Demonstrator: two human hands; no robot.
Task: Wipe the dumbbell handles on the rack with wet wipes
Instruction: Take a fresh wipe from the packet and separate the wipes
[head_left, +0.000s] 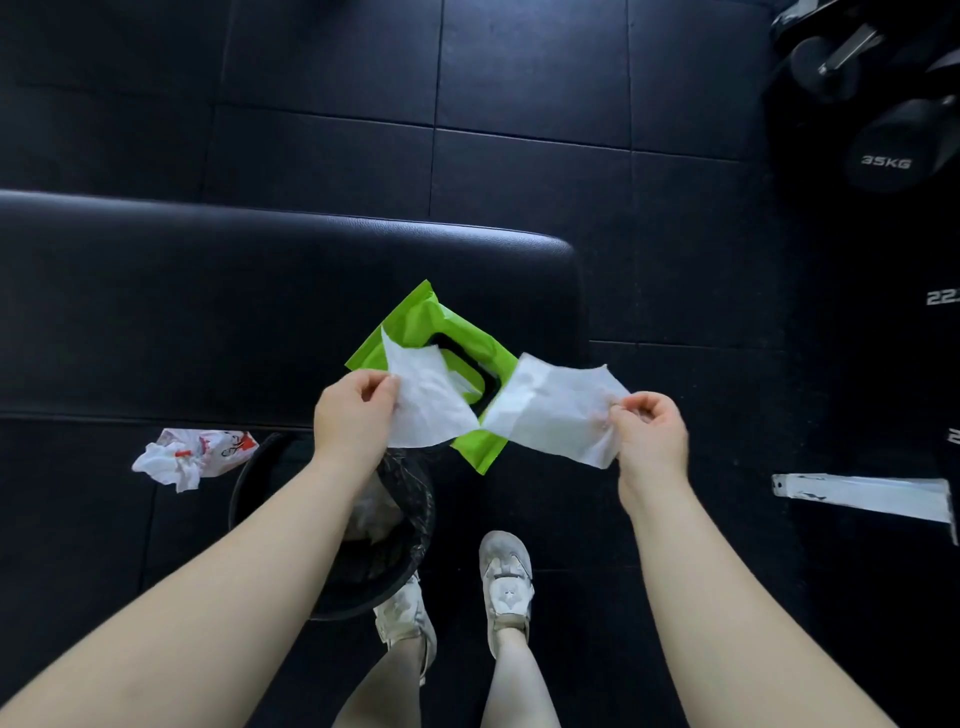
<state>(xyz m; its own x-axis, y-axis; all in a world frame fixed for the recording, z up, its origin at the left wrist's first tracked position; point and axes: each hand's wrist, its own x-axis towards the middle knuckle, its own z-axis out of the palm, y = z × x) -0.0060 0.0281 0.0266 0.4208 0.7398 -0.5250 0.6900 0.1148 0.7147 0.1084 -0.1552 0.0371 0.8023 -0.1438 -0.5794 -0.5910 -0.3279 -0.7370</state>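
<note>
A green wet-wipe pack (415, 327) with its black lid open lies on the end of a black padded bench (208, 291). My left hand (353, 415) pinches a white wipe (431, 405) by its left edge. My right hand (649, 431) pinches a second white wipe (556, 410) by its right edge. The two wipes meet at a narrow twisted point above the pack. Black dumbbells (883, 150), one marked 35KG, sit on the rack at the top right, well away from both hands.
A black bin (384, 551) with a dark liner and used wipes stands on the floor under my left forearm. A crumpled white and red wrapper (192, 457) lies left of it. A white rack foot (862, 496) juts out at the right. My white shoes (506, 577) stand below.
</note>
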